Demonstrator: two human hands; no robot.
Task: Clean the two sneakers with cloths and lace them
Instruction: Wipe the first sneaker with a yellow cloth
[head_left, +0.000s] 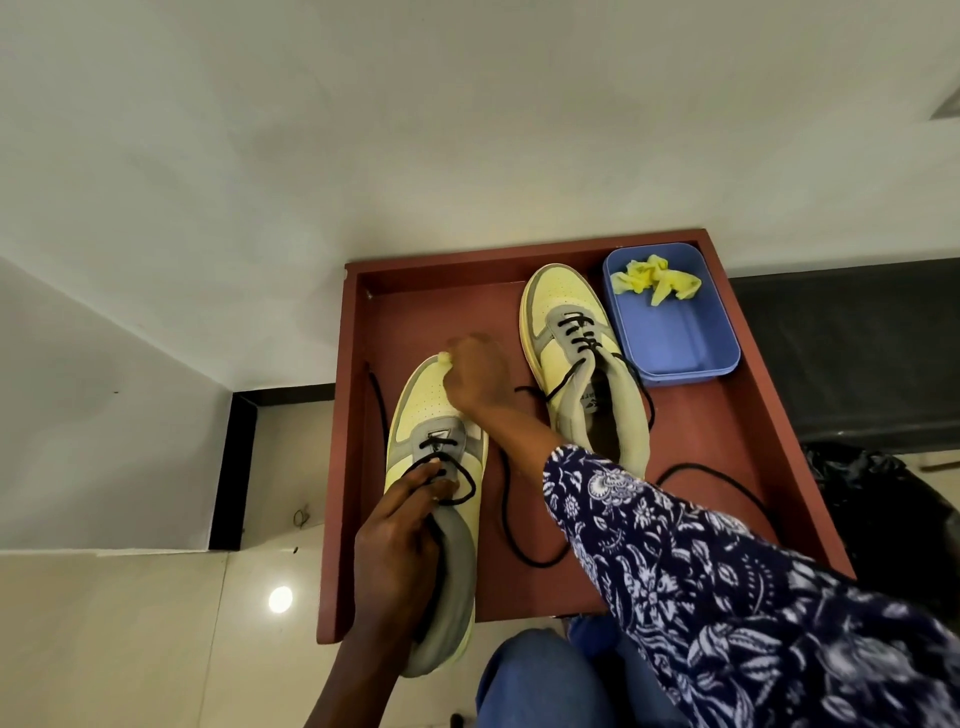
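Two pale yellow and grey sneakers lie on a brown wooden tray. The left sneaker is near me, its heel hanging over the tray's front edge. My left hand grips its collar and tongue. My right hand holds a small yellow cloth bunched in its fingers against the toe of that sneaker. The right sneaker stands farther back, partly laced with a black lace that trails loose across the tray. A second yellow cloth lies in a blue plastic tub.
The tray stands against a white wall, with a black ledge to its right. A dark bag lies at the right. My knee in blue jeans is below the tray. Glossy floor tiles lie to the left.
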